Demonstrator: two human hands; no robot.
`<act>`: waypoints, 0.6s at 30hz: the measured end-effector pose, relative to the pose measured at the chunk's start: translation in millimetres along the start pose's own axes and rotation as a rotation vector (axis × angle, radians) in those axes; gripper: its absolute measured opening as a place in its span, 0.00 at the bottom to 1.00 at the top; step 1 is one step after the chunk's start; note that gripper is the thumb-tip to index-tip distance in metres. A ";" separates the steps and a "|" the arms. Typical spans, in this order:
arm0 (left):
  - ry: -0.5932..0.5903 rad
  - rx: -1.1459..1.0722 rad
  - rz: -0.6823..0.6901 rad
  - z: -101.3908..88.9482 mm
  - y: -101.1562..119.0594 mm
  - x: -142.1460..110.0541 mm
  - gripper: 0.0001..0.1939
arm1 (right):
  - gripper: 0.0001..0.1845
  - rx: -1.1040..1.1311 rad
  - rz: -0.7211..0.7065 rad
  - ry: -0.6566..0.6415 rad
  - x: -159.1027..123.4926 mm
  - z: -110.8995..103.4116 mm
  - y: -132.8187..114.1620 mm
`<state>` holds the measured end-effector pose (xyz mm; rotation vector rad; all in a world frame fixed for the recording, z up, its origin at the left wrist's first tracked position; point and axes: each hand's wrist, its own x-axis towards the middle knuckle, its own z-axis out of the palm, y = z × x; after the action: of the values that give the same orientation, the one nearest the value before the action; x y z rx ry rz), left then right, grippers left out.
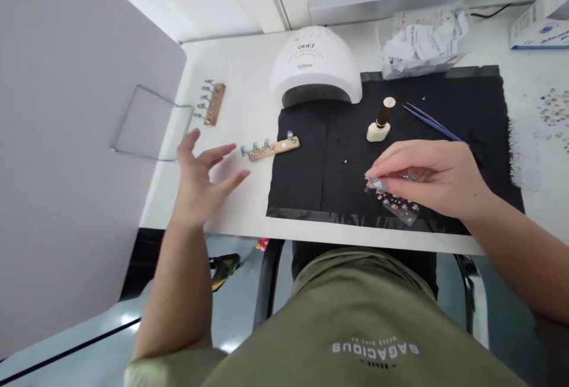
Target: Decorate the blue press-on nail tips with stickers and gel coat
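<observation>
Fingers spread, my left hand (pixel 202 176) hovers at the left of the table and holds nothing. Just right of its fingertips lies a wooden nail display stand (pixel 278 149) with several blue false nails on metal posts and one bare white spot. My right hand (pixel 427 176) pinches a pale blue false nail (pixel 377 184) between thumb and fingers, above the black mat (pixel 311 179). Under that hand, partly covered, is a clear sheet of nail stickers (pixel 402 208). A cream polish bottle (pixel 379 131) with a black and gold cap stands beyond it, and blue tweezers (pixel 433 120) lie behind.
A second nail stand (pixel 215 104) sits at the far left near a grey partition (pixel 89 138) with a wire frame. At the back are a white nail lamp (pixel 316 64), a clear box of pad packets (pixel 422 49) and a carton (pixel 544 22). Small gems (pixel 555 108) lie at right.
</observation>
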<state>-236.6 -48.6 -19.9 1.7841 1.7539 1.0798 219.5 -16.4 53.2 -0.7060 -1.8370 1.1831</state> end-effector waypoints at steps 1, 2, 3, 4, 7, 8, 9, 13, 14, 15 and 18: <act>-0.015 -0.028 -0.030 5.3 -1.0 1.8 0.61 | 0.10 -0.006 0.008 -0.009 -0.2 0.5 0.8; -0.019 -0.043 -0.042 11.1 -0.2 4.1 0.61 | 0.10 -0.008 0.012 -0.016 -0.3 0.8 1.6; -0.019 -0.055 -0.046 17.0 1.4 6.6 0.61 | 0.10 -0.011 0.016 -0.022 -0.4 1.1 2.3; -0.020 -0.068 -0.048 22.7 2.6 9.3 0.59 | 0.09 -0.012 0.020 -0.026 -0.3 1.2 2.9; 0.007 -0.162 -0.039 36.4 -5.2 18.2 0.53 | 0.09 -0.016 0.015 -0.021 0.9 1.0 3.6; 0.023 -0.224 -0.021 39.2 -12.4 21.7 0.54 | 0.09 -0.013 0.004 -0.014 1.5 0.8 3.4; 0.057 -0.299 0.017 41.0 -21.1 25.4 0.56 | 0.10 -0.008 -0.011 -0.005 2.0 0.4 3.1; 0.103 -0.402 0.145 36.6 -45.1 36.8 0.59 | 0.10 0.016 -0.022 0.031 2.0 -1.0 0.8; 0.108 -0.410 0.192 33.3 -43.1 37.0 0.58 | 0.10 0.033 0.000 0.041 1.2 -1.0 0.2; 0.109 -0.401 0.233 29.7 -37.1 36.0 0.56 | 0.10 0.055 0.028 0.053 0.2 -0.8 -0.3; 0.141 -0.317 0.239 22.9 -0.2 30.1 0.50 | 0.11 0.130 0.092 0.098 -3.1 0.8 -1.5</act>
<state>-222.2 -14.4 -27.0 1.7803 1.3701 1.5202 220.3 -19.8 53.3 -0.7671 -1.6461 1.2913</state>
